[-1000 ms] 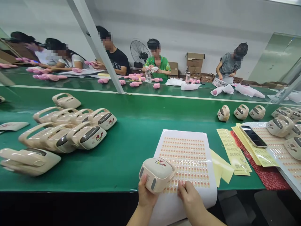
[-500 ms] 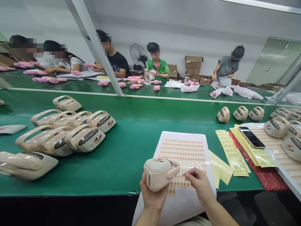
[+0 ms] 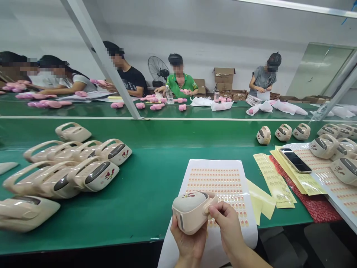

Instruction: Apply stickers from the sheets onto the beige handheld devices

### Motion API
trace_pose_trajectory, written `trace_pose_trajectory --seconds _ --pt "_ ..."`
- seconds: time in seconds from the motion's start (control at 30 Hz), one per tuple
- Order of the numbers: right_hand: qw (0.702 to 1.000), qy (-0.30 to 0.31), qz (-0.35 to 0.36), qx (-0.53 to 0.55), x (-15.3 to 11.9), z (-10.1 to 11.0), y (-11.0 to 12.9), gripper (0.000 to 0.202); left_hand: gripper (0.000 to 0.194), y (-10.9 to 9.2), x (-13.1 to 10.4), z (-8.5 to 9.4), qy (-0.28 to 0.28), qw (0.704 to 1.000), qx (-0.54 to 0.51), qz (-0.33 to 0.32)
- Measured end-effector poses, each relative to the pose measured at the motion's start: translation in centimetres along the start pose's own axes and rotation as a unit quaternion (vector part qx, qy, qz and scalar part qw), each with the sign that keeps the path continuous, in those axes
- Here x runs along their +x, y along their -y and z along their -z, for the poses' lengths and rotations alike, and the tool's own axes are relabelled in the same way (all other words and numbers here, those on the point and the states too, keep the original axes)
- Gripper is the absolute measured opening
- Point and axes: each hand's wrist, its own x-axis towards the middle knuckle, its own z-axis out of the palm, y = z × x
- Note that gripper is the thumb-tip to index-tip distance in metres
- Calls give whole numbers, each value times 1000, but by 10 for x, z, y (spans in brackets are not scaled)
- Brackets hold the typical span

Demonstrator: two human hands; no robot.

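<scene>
**Left hand [image 3: 191, 243] holding, right hand [image 3: 228, 221] touching: one cream appliance [image 3: 191, 217]**

Two fingertips of the right hand, thumb and forefinger, are resting together against the round joint of the handle [image 3: 211, 198]; whether they are pinching anything is too small to tell. The left hand is clamping the appliance from below, its thumb lying along the near side. The appliance is hanging tilted over one white sticker sheet [image 3: 245, 238], which is drooping past the near edge of the green bench [image 3: 150, 208].

Just right of the sheet, yellow paper [image 3: 263, 201] is sticking out. Farther right, printed yellow sheets [image 3: 269, 178] are overlapping one red crinkled sheet [image 3: 323, 210], and one phone [image 3: 295, 160] is lying beside a second sticker sheet [image 3: 322, 173].

At left, nine similar appliances [image 3: 97, 173] are standing, by my count, rows of four and three among them. At right, three small-looking appliances [image 3: 283, 133] are standing apart from one another, near an overlapping cluster [image 3: 325, 146] too crowded for counting.

Across the bench, five co-workers [image 3: 181, 85] are working among pink items [image 3: 182, 107]; one fan [image 3: 157, 70] is standing behind.
</scene>
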Motion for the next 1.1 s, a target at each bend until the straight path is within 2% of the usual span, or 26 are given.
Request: trace_pose_trajectory --seconds 0.13,0.27,0.37,0.47,0.53,0.63,0.73,0.87,0.97,1.1 --pt "1000 -6 15 -22 3 3 -7 30 38 2 0 -2 -25 999 21 -17" --pt "995 7 59 -85 7 7 -15 26 38 1 1 0 -34 998 44 -31" --pt "975 3 129 -183 9 10 -13 22 37 0 1 1 -11 998 43 -34" --pt "944 8 180 -276 12 14 -2 16 34 -2 1 1 41 999 32 -4" --pt "947 29 145 -286 14 17 5 16 32 -3 1 1 75 997 15 27" --pt "968 59 72 -234 20 22 11 34 32 -3 0 1 108 992 -15 63" --pt "977 78 47 -193 25 26 11 40 33 0 -2 1 135 986 -26 93" --pt "978 124 6 -166 27 28 9 46 34 3 -3 1 174 982 -16 75" --pt "980 129 -5 -153 25 25 8 49 33 1 -3 -1 166 982 -16 83" --pt "973 112 42 -195 25 27 9 53 31 -4 -3 -1 115 991 24 66"
